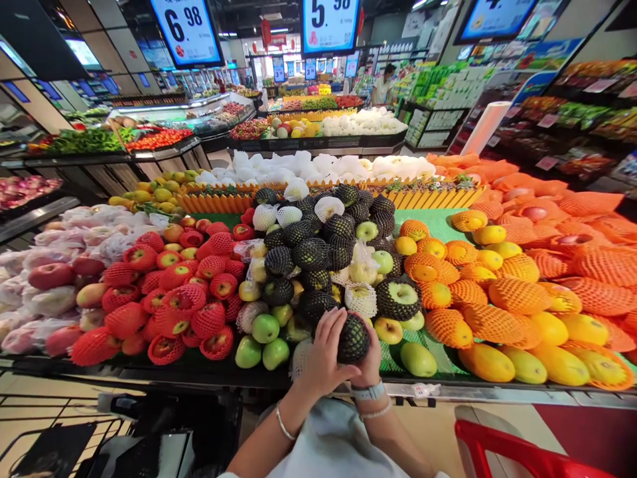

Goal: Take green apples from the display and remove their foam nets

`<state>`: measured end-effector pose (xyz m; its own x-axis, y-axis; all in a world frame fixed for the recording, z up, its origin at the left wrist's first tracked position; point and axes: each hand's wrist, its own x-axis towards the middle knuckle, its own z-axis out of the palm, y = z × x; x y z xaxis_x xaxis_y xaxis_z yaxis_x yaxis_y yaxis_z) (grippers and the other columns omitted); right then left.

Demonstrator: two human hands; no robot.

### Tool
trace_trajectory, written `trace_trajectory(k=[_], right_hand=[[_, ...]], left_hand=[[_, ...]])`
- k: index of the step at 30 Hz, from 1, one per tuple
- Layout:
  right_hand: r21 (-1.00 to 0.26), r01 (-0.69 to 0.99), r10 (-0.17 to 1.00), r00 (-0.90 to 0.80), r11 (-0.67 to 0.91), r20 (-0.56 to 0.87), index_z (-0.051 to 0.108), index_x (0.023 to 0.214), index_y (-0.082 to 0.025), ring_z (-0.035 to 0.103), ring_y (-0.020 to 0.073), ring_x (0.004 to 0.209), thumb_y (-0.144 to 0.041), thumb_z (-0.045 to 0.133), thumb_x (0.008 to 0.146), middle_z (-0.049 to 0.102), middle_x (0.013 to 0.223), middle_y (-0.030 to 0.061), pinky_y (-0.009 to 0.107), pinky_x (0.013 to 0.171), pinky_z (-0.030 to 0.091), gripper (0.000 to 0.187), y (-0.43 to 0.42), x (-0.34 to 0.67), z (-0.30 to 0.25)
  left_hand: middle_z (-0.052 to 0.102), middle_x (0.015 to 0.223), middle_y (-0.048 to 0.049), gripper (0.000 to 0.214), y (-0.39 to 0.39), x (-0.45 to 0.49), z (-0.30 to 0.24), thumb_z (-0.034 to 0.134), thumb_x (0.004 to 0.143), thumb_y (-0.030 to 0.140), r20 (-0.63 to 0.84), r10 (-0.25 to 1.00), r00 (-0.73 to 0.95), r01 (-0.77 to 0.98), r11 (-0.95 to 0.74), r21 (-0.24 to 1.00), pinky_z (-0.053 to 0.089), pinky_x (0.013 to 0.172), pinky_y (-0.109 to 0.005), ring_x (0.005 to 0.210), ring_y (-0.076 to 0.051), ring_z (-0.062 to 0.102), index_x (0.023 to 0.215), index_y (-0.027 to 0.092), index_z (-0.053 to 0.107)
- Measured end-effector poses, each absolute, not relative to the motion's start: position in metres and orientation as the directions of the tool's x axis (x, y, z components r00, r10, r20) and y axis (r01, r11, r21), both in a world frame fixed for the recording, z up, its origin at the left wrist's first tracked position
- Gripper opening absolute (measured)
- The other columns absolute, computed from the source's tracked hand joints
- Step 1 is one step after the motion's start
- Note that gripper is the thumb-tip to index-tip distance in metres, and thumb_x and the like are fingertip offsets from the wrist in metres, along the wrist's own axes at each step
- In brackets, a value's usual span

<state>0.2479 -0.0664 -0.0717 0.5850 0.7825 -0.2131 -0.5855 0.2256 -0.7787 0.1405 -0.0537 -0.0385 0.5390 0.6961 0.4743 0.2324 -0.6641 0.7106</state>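
A green fruit in a black foam net (pixel 353 338), apple-like, is held between my two hands just above the front edge of the display. My left hand (pixel 322 355) presses on its left side, fingers pointing up and thumb across its bottom. Around its right side curls my right hand (pixel 371 360), with most fingers hidden behind the fruit. Beyond the hands lies a heap of similar black-netted fruit (pixel 311 253). Bare green apples (pixel 265 328) sit to the left of my left hand, and a yellow-green fruit (pixel 419 359) rests to the right.
Red-netted apples (pixel 184 299) fill the left, with bagged pale apples (pixel 52 299) farther out. Orange-netted fruit (pixel 520 295) and yellow mangoes (pixel 486 362) spread to the right. A cart (pixel 60 431) stands at lower left, a red chair-like frame (pixel 517 451) at lower right. A person (pixel 383 86) is far back.
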Motion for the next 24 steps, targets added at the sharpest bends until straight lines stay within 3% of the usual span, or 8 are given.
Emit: trace_trajectory(k=[3,6,8,12,16,20,24], right_hand=[[-0.840,-0.483,0.747,0.647,0.249,-0.150,0.072,0.090,-0.021,0.063,0.0226,0.100,-0.037,0.064,0.071,0.073,0.100,0.0029,0.042,0.101,0.041,0.026,-0.066,0.255,-0.066],[-0.878,-0.414,0.770,0.632,0.242,-0.086,0.073,0.088,-0.019,0.064,0.0227,0.097,-0.039,0.058,0.078,0.073,0.096,0.0045,0.042,0.099,0.042,0.027,-0.059,0.262,-0.054],[-0.907,-0.337,0.794,0.608,0.252,-0.005,0.074,0.086,-0.018,0.064,0.0224,0.094,-0.040,0.055,0.081,0.074,0.094,0.0052,0.041,0.097,0.044,0.029,-0.051,0.268,-0.044],[-0.949,-0.110,0.813,0.550,0.295,0.189,0.075,0.090,-0.018,0.064,0.0228,0.096,-0.038,0.049,0.087,0.074,0.097,0.0064,0.040,0.098,0.044,0.033,-0.028,0.286,-0.027],[-0.935,0.131,0.815,0.461,0.329,0.351,0.071,0.106,-0.017,0.062,0.0227,0.109,-0.036,0.036,0.093,0.071,0.114,0.0080,0.042,0.106,0.041,0.042,-0.003,0.302,-0.029],[-0.922,0.242,0.801,0.459,0.303,0.384,0.064,0.121,-0.017,0.056,0.0227,0.122,-0.037,0.035,0.095,0.063,0.129,0.0091,0.045,0.112,0.035,0.044,0.011,0.307,-0.055],[-0.920,0.298,0.784,0.493,0.255,0.377,0.059,0.126,-0.017,0.053,0.0254,0.124,-0.039,0.046,0.091,0.059,0.132,0.0120,0.051,0.111,0.034,0.043,0.012,0.312,-0.076]], left_hand=[[0.027,0.155,-0.0185,0.099,-0.047,0.132,-0.025,0.064,0.078,0.058,0.368,0.648,0.667,0.333,-0.701,0.631,0.029,0.115,-0.058,0.145,-0.034,0.023,0.153,0.021,0.011],[0.032,0.153,-0.0144,0.096,-0.040,0.130,-0.020,0.072,0.078,0.032,0.319,0.689,0.651,0.395,-0.666,0.633,0.034,0.115,-0.054,0.143,-0.030,0.030,0.152,0.028,0.012],[0.039,0.147,-0.0116,0.096,-0.030,0.132,-0.022,0.075,0.075,0.024,0.341,0.700,0.628,0.377,-0.656,0.654,0.037,0.114,-0.053,0.138,-0.029,0.039,0.150,0.032,0.015],[0.044,0.140,-0.0115,0.105,0.003,0.144,-0.030,0.082,0.068,0.024,0.459,0.666,0.588,0.276,-0.698,0.661,0.040,0.111,-0.055,0.133,-0.031,0.045,0.149,0.032,0.015],[0.039,0.139,-0.0102,0.097,0.039,0.155,-0.029,0.080,0.069,0.022,0.440,0.645,0.625,0.278,-0.710,0.646,0.036,0.114,-0.051,0.133,-0.030,0.042,0.146,0.032,0.024],[0.038,0.135,-0.0082,0.087,0.057,0.159,-0.033,0.079,0.067,0.018,0.370,0.650,0.664,0.323,-0.695,0.642,0.038,0.113,-0.045,0.129,-0.028,0.045,0.142,0.031,0.035],[0.039,0.136,-0.0089,0.082,0.059,0.159,-0.042,0.079,0.067,0.023,0.251,0.682,0.687,0.449,-0.670,0.591,0.046,0.104,-0.050,0.123,-0.032,0.051,0.139,0.030,0.039]])
